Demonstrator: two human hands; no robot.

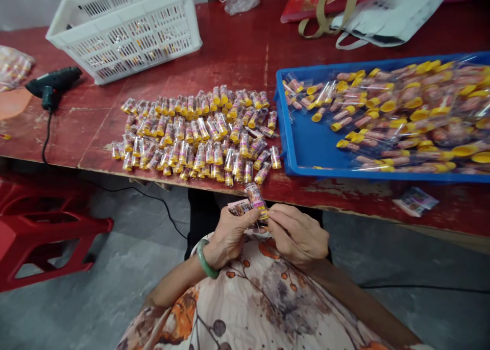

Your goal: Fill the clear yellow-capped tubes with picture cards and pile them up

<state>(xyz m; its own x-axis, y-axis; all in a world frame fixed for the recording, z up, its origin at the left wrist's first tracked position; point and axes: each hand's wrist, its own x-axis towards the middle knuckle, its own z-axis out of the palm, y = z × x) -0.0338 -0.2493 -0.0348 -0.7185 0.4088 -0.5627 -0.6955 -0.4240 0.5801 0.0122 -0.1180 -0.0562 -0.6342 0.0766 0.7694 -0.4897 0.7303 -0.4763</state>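
Note:
My left hand (228, 236) and my right hand (296, 233) meet just below the table's front edge, over my lap. Together they pinch a small clear tube with a printed label and a yellow end (256, 198), which stands tilted above my fingers. A small printed card or label (239, 207) sticks out of my left fingers beside it. A green bangle (205, 262) circles my left wrist. Several more such tubes lie in rows in a pile (199, 134) on the red table (237, 49) right in front of me.
A blue tray (306, 146) at the right holds clear bags of yellow-capped tubes. A white slatted crate (126, 28) stands at the back left, a black glue gun (51, 84) with its cord left of it. Bags lie at the back right. A red stool (46, 227) stands left.

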